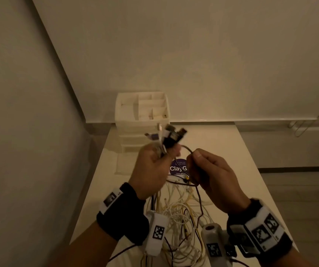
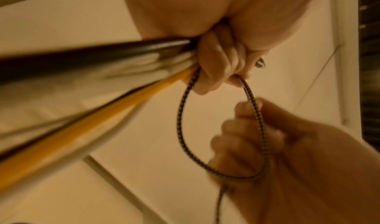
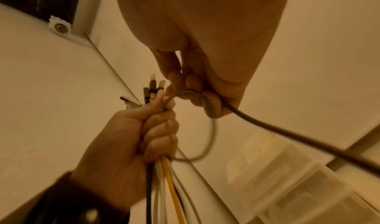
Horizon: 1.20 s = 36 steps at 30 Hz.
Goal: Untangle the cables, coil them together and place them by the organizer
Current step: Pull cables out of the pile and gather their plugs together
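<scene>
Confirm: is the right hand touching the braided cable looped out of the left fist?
Touching. The right wrist view shows the right hand pinching the braided cable, which lies across its fingertips; the left hand grips the bundle.

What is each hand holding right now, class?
Left hand: closed around a bundle of cables.
Right hand: pinching the braided cable.

Both arms reach forward with the hands raised side by side, each wrist wrapped in a dark band. The left hand (image 1: 151, 170) is a closed fist, its fingers (image 3: 162, 135) curled tight in a full grip, thumb on top. The right hand (image 1: 212, 174), just beside it, has its thumb pressed against curled fingers (image 2: 236, 128) in a pinching grip, knuckles turned outward.
</scene>
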### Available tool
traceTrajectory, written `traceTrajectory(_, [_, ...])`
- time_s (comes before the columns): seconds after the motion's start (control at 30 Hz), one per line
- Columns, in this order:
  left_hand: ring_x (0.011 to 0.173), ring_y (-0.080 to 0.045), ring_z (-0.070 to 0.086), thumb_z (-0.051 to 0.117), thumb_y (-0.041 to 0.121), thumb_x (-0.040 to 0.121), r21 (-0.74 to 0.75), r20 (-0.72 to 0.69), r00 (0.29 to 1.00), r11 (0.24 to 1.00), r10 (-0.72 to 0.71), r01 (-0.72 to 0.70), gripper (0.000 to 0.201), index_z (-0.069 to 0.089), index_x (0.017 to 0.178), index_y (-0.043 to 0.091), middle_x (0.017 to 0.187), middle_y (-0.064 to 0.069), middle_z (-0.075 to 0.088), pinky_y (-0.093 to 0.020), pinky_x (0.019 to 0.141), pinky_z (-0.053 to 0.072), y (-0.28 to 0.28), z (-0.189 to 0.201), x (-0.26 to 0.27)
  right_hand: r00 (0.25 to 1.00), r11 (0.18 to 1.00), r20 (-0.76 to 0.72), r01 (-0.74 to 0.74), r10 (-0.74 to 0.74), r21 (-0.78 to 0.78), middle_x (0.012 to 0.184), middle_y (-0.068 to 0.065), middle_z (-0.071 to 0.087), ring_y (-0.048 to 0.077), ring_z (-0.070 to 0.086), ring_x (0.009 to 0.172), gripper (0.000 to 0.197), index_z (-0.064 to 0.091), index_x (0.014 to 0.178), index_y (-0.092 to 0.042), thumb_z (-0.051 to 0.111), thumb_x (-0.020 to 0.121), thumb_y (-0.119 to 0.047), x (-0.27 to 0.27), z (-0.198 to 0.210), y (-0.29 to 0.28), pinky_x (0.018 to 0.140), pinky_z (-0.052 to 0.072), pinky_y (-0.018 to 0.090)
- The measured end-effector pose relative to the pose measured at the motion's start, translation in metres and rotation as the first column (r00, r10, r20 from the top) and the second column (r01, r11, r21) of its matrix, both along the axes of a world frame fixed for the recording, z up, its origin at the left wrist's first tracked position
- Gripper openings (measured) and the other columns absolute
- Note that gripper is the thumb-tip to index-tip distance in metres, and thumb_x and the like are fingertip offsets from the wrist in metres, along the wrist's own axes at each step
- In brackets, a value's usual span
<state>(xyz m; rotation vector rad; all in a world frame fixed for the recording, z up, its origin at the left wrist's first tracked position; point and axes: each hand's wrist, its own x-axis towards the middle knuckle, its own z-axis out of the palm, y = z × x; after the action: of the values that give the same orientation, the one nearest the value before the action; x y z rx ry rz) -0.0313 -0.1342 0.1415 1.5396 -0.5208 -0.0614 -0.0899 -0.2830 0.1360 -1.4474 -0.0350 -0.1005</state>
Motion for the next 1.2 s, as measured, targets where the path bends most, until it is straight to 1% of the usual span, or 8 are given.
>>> traceTrajectory(0.23, [0.032,-0.007,0.025,0.051,0.025,0.099,-0.231,-0.04,0.937,0.909,0.347,-0.347,0.032,0.056,0.069,0.016,0.04,0.011,0.034,-0.016,0.039,0.024,0.052,0.033,0.042,0.99,0.991,-0.139,-0.053,0.035,-0.126,0.058,0.006,0.033,0.017,0.026,0.052,0.036,0.064,0.075,-0.006,0.049,0.092,-0.035,-0.024,-0.059,-0.013,0.051,0.024,0.03])
traceTrajectory(0.37, [0.033,-0.01,0.028,0.057,0.027,0.096,-0.117,-0.037,0.871,0.864,0.489,-0.49,0.029,0.061,0.069,0.017,0.04,0.01,0.038,-0.022,0.041,0.029,0.069,0.017,0.05,0.977,0.928,-0.192,0.02,-0.098,-0.371,0.057,-0.003,0.039,0.012,0.034,0.053,0.043,0.058,0.062,-0.017,0.054,0.088,-0.052,-0.039,-0.076,-0.026,0.054,0.032,0.031])
traceTrajectory(0.5, [0.051,-0.011,0.052,0.071,0.035,0.083,0.017,0.133,0.776,0.782,0.616,-0.623,0.023,0.069,0.077,0.014,0.059,0.005,0.061,-0.036,0.054,0.046,0.062,-0.002,0.038,0.96,0.897,-0.18,0.119,-0.213,-0.426,0.052,-0.004,0.034,0.011,0.03,0.05,0.044,0.045,0.053,-0.018,0.057,0.095,-0.026,-0.036,-0.071,-0.032,0.056,0.03,0.034])
traceTrajectory(0.6, [0.048,-0.012,0.049,0.073,0.018,0.085,0.049,0.197,0.854,0.865,0.482,-0.499,0.018,0.07,0.079,0.002,0.057,-0.005,0.06,-0.028,0.052,0.043,0.039,-0.002,0.017,0.963,0.892,-0.141,0.151,-0.23,-0.426,0.05,0.0,0.03,0.013,0.027,0.049,0.046,0.039,0.051,-0.013,0.058,0.092,-0.012,-0.029,-0.052,-0.029,0.054,0.029,0.032])
traceTrajectory(0.7, [0.069,0.005,0.065,0.064,0.003,0.089,0.278,0.169,0.983,0.953,0.074,-0.119,0.014,0.073,0.08,0.01,0.082,0.004,0.076,-0.016,0.062,0.05,0.016,-0.008,-0.002,0.983,0.926,-0.062,0.141,-0.174,-0.351,0.05,0.003,0.03,0.016,0.025,0.049,0.048,0.039,0.048,-0.015,0.058,0.091,-0.011,-0.022,-0.027,-0.02,0.052,0.026,0.03])
traceTrajectory(0.8, [0.087,-0.005,0.068,0.064,0.013,0.089,0.346,0.166,0.977,0.936,-0.133,0.069,0.013,0.074,0.096,0.019,0.092,0.007,0.073,-0.028,0.078,0.054,0.0,-0.02,-0.01,0.994,0.978,-0.013,0.103,-0.107,-0.181,0.048,-0.001,0.031,0.014,0.022,0.046,0.038,0.042,0.047,-0.018,0.05,0.083,-0.017,-0.015,-0.001,-0.01,0.048,0.022,0.027])
traceTrajectory(0.93, [0.055,0.011,0.055,0.062,0.005,0.09,0.144,0.11,0.993,0.989,-0.045,0.028,0.027,0.064,0.077,0.028,0.055,0.024,0.06,-0.008,0.057,0.041,-0.006,-0.012,-0.019,1.0,0.996,-0.016,0.022,-0.024,-0.087,0.051,0.004,0.03,0.015,0.022,0.048,0.034,0.057,0.057,-0.006,0.052,0.085,-0.023,-0.009,0.016,-0.008,0.049,0.019,0.031])
traceTrajectory(1.2, [0.033,-0.009,0.022,0.06,0.025,0.092,-0.147,-0.107,0.966,0.957,0.237,-0.251,0.027,0.061,0.065,0.018,0.042,0.009,0.032,-0.021,0.04,0.02,0.035,0.004,0.013,0.996,0.989,-0.089,-0.015,0.002,-0.145,0.053,0.003,0.028,0.017,0.022,0.049,0.042,0.061,0.07,0.004,0.052,0.09,-0.032,-0.025,-0.023,-0.024,0.049,0.019,0.03])
